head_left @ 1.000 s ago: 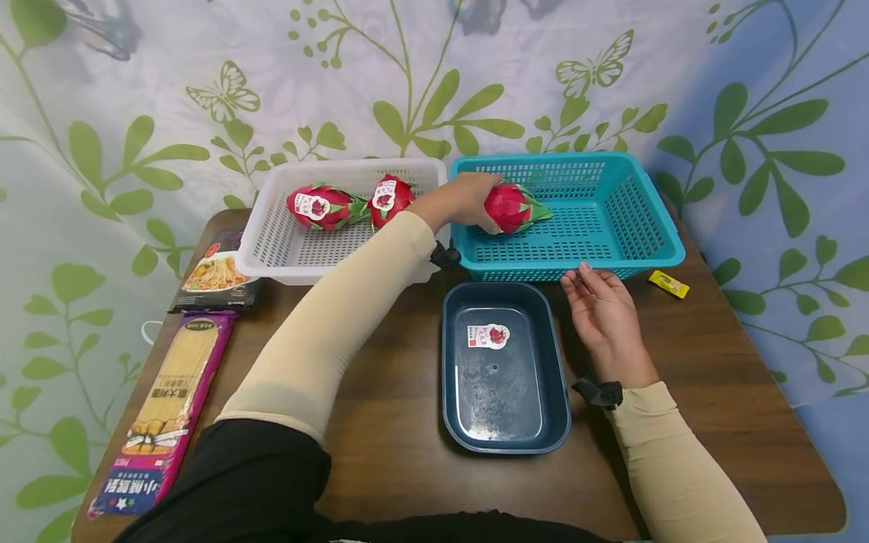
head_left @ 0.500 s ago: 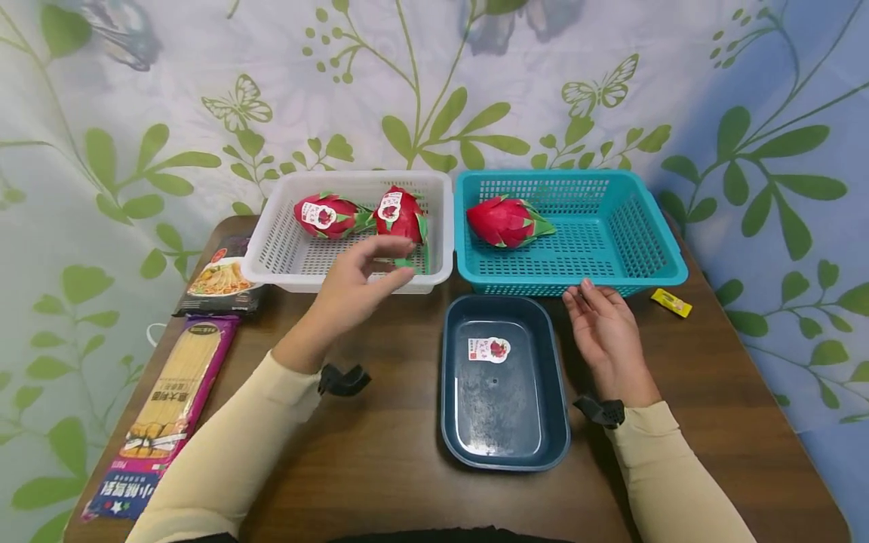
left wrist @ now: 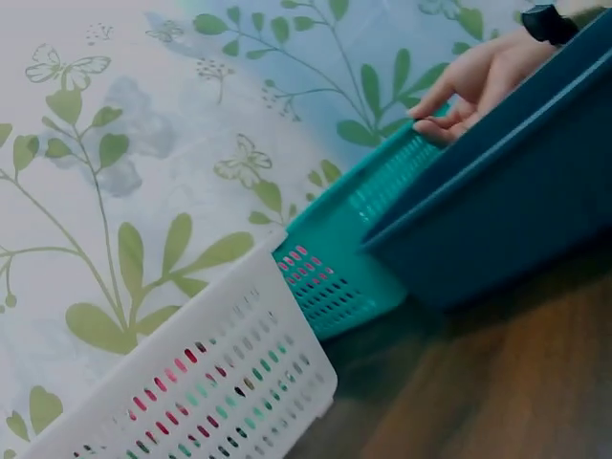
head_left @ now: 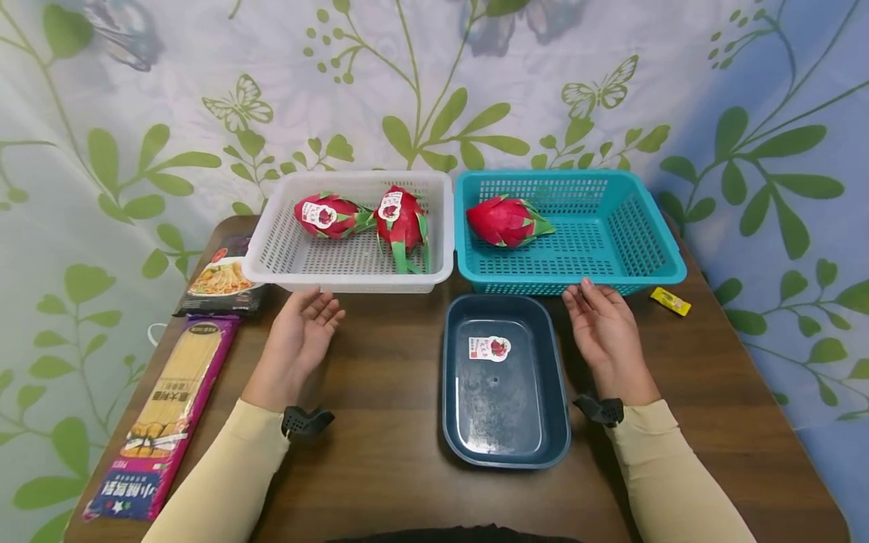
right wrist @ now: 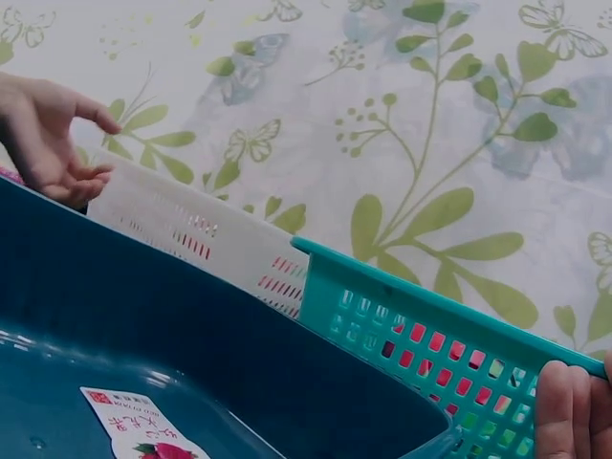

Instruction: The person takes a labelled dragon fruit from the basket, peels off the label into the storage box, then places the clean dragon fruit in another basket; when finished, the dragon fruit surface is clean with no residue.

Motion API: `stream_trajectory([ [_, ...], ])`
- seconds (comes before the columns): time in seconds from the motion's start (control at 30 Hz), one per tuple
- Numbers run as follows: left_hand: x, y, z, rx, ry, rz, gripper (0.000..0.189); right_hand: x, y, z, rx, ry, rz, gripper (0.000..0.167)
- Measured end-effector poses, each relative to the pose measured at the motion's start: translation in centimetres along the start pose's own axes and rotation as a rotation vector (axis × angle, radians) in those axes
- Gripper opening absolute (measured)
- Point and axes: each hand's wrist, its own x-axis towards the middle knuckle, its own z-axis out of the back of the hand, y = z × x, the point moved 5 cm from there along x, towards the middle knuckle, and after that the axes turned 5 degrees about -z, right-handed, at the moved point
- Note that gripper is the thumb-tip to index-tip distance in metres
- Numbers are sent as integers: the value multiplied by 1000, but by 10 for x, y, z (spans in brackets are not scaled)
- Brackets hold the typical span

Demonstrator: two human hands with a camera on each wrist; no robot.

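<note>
A dragon fruit [head_left: 505, 221] lies on its side in the left end of the teal basket [head_left: 638, 245], its green tip pointing right. In the white basket [head_left: 339, 284] are two more, a left dragon fruit [head_left: 319, 216] and a right dragon fruit [head_left: 402, 230], each with a label. My left hand [head_left: 299, 343], relaxed and holding nothing, is just in front of the white basket. My right hand [head_left: 607, 339] is at the teal basket's front rim, fingers loosely bent; whether they touch it I cannot tell. Between the hands stands a dark blue tub [head_left: 498, 415] with a dragon fruit label [head_left: 489, 348] inside.
Left on the wooden table [head_left: 380, 483] lie a black noodle packet [head_left: 220, 279] and a long purple pasta packet [head_left: 166, 415]. A small yellow wrapped packet [head_left: 670, 302] is right of the teal basket. A patterned cloth [head_left: 434, 90] hangs behind the baskets.
My left hand has let go of the dragon fruit in the teal basket and moved back left to the white basket's front. My right hand has stayed in place.
</note>
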Motion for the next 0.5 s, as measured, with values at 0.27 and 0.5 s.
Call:
stream_trajectory([
  [0.27, 18, 2, -8, -243, -61, -174, 18, 0, 1, -1, -28, 6, 25, 20],
  [0.5, 22, 6, -6, -318, -42, -264, 13, -3, 6, -1, -209, -24, 108, 28],
])
